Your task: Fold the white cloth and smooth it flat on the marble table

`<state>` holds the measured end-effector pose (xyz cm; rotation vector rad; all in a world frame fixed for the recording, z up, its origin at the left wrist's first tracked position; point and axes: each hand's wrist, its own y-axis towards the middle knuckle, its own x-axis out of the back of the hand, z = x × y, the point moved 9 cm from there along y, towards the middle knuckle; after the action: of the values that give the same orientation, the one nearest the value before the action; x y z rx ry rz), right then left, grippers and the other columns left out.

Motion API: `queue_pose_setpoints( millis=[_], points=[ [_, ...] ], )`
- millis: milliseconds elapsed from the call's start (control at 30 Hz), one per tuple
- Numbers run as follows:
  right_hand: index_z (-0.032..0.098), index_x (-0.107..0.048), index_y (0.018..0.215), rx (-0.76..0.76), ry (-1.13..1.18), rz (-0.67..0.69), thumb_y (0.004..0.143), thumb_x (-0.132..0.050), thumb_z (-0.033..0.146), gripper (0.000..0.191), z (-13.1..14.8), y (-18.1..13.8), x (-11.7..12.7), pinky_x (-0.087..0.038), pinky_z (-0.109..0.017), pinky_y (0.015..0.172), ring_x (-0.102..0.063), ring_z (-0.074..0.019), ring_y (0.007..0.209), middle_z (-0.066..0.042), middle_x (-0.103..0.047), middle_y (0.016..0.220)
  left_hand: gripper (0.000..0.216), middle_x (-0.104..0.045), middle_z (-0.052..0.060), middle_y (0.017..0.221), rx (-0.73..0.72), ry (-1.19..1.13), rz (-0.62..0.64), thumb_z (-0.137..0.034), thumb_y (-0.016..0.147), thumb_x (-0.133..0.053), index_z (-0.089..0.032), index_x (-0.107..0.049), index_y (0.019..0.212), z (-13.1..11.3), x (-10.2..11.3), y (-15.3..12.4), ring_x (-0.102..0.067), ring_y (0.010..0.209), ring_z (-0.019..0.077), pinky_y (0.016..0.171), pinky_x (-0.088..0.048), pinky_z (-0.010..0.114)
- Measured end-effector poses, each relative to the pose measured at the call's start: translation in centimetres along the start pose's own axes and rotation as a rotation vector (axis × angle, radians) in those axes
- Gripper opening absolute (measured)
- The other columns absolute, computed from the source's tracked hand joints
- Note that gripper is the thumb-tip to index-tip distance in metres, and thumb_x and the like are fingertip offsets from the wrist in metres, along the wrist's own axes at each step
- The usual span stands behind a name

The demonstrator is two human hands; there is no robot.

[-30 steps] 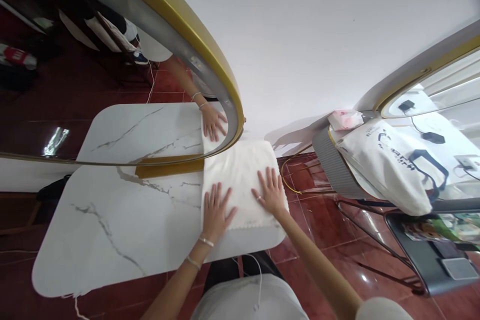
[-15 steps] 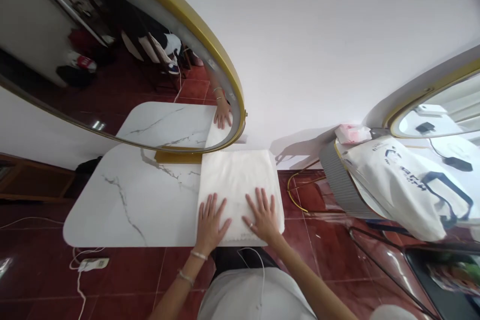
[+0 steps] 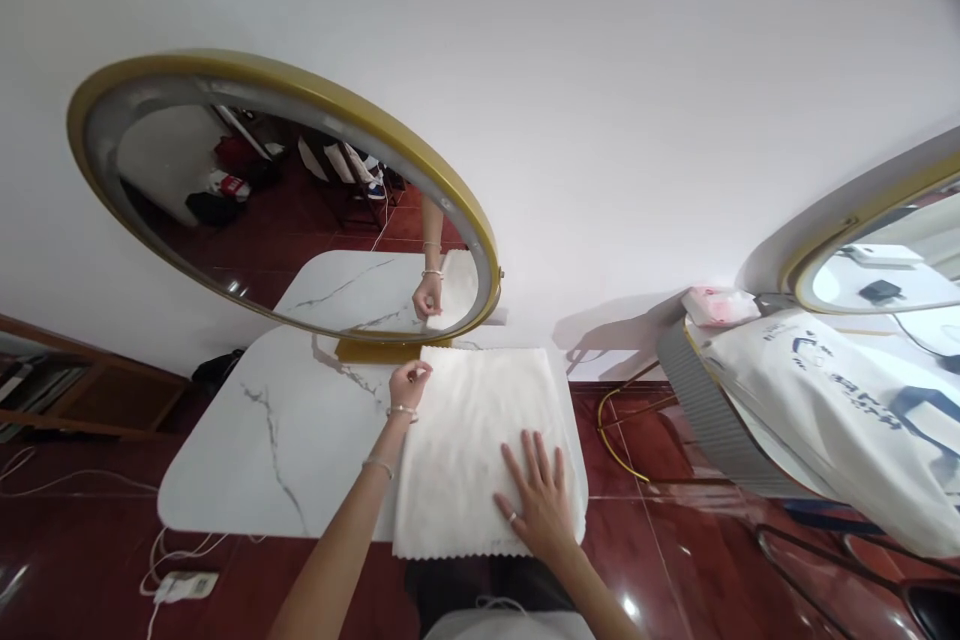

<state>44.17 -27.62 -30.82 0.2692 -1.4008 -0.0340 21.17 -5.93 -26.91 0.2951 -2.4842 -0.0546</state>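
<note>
A folded white cloth (image 3: 472, 450) with scalloped edges lies at the right end of the marble-patterned table (image 3: 225, 440), its near edge hanging slightly over the table's front. My left hand (image 3: 409, 388) pinches the cloth's far left corner, wearing bracelets at the wrist. Spread flat on the cloth's near right part is my right hand (image 3: 538, 495), fingers apart and a ring on one finger.
A round gold-framed mirror (image 3: 360, 110) stands on a gold base (image 3: 371, 351) at the table's back, against the wall. To the right, a second table (image 3: 675, 400) bears a white printed bag (image 3: 817, 400) and a pink-white packet (image 3: 718, 305). A power strip (image 3: 187, 585) lies on the red floor.
My left hand has gone from lying flat on the cloth to pinching its far left corner. The cloth has shifted toward me at the front edge. My right hand stays flat; the view has tilted up.
</note>
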Motion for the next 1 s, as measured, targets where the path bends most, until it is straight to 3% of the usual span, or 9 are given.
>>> queue_pose_setpoints(
  millis=[100, 200, 300, 367, 467, 733, 833, 933, 1000],
  points=[
    [0.031, -0.015, 0.155, 0.006, -0.008, -0.014, 0.090, -0.050, 0.054, 0.077, 0.3, 0.0, -0.1, -0.017, -0.061, 0.112, -0.020, -0.0385, 0.145, -0.012, -0.017, 0.161, 0.027, -0.065, 0.010, 0.117, -0.183, 0.055, -0.032, -0.018, 0.083, -0.048, -0.022, -0.072, 0.094, -2.2, -0.9, -2.1, -0.059, 0.110, 0.0267, 0.100, -0.044, 0.044],
    [0.034, -0.018, 0.154, -0.005, -0.018, -0.035, 0.087, -0.052, 0.059, 0.079, 0.3, 0.3, -0.3, -0.020, -0.062, 0.110, -0.025, -0.0396, 0.143, -0.012, -0.023, 0.159, 0.046, -0.042, 0.013, 0.150, -0.459, 0.265, 0.027, -0.022, 0.089, -0.044, -0.020, -0.055, 0.134, -4.3, -4.8, -5.4, -0.038, 0.137, 0.0300, 0.112, -0.032, 0.050],
    [0.034, -0.018, 0.154, -0.073, -0.027, -0.075, 0.089, -0.050, 0.058, 0.076, 0.0, 1.0, -0.2, -0.021, -0.061, 0.111, -0.030, -0.0371, 0.142, -0.012, -0.030, 0.157, 0.063, -0.029, 0.015, 0.157, -0.541, 0.453, 0.122, -0.037, 0.092, -0.044, -0.015, -0.033, 0.149, -3.6, -8.4, -6.6, -0.025, 0.146, 0.0308, 0.116, -0.024, 0.054],
    [0.032, -0.015, 0.155, -0.103, -0.026, -0.066, 0.091, -0.049, 0.056, 0.077, 0.3, 1.5, -0.3, -0.022, -0.059, 0.112, -0.029, -0.0358, 0.142, -0.013, -0.028, 0.157, 0.067, -0.027, 0.016, 0.158, -0.509, 0.520, 0.140, -0.041, 0.093, -0.042, -0.014, -0.026, 0.152, -2.2, -8.5, -6.0, -0.021, 0.147, 0.0302, 0.117, -0.020, 0.055],
    [0.027, -0.012, 0.156, -0.062, 0.004, -0.001, 0.092, -0.046, 0.055, 0.078, 2.8, 2.5, -0.9, -0.021, -0.058, 0.113, -0.022, -0.0351, 0.146, -0.015, -0.021, 0.159, 0.067, -0.025, 0.015, 0.159, -0.486, 0.550, 0.154, -0.044, 0.094, -0.041, -0.015, -0.024, 0.152, 0.0, -6.2, -4.5, -0.019, 0.148, 0.0281, 0.118, -0.019, 0.054],
    [0.028, -0.009, 0.156, 0.024, 0.145, 0.114, 0.092, -0.044, 0.058, 0.079, 14.5, 6.1, -3.8, -0.012, -0.062, 0.113, -0.013, -0.0380, 0.147, -0.016, -0.010, 0.161, 0.068, -0.027, 0.017, 0.158, -0.462, 0.595, 0.115, -0.045, 0.094, -0.041, -0.015, -0.024, 0.152, 6.5, 3.9, 0.5, -0.019, 0.148, 0.0299, 0.116, -0.022, 0.056],
    [0.028, -0.006, 0.156, 0.015, 0.185, 0.138, 0.093, -0.043, 0.057, 0.079, 18.0, 7.7, -5.1, -0.011, -0.063, 0.113, -0.011, -0.0384, 0.147, -0.015, -0.007, 0.161, 0.070, -0.027, 0.017, 0.158, -0.475, 0.598, 0.103, -0.046, 0.094, -0.041, -0.015, -0.022, 0.153, 8.8, 6.7, 2.4, -0.018, 0.148, 0.0309, 0.116, -0.022, 0.057],
    [0.028, -0.004, 0.156, -0.028, 0.191, 0.142, 0.093, -0.044, 0.056, 0.080, 19.8, 8.6, -5.8, -0.009, -0.064, 0.113, -0.010, -0.0381, 0.148, -0.015, -0.006, 0.161, 0.064, -0.024, 0.018, 0.158, -0.511, 0.578, 0.091, -0.038, 0.095, -0.041, -0.014, -0.025, 0.152, 9.6, 7.4, 3.2, -0.017, 0.148, 0.0320, 0.116, -0.024, 0.058],
    [0.029, -0.005, 0.156, -0.060, 0.179, 0.129, 0.093, -0.044, 0.055, 0.079, 19.9, 8.6, -6.0, -0.008, -0.064, 0.113, -0.011, -0.0374, 0.148, -0.013, -0.008, 0.162, 0.056, -0.030, 0.015, 0.157, -0.610, 0.538, 0.184, -0.020, 0.094, -0.034, -0.017, -0.031, 0.150, 8.6, 5.4, 2.5, -0.021, 0.148, 0.0268, 0.117, -0.026, 0.052]
  ],
)
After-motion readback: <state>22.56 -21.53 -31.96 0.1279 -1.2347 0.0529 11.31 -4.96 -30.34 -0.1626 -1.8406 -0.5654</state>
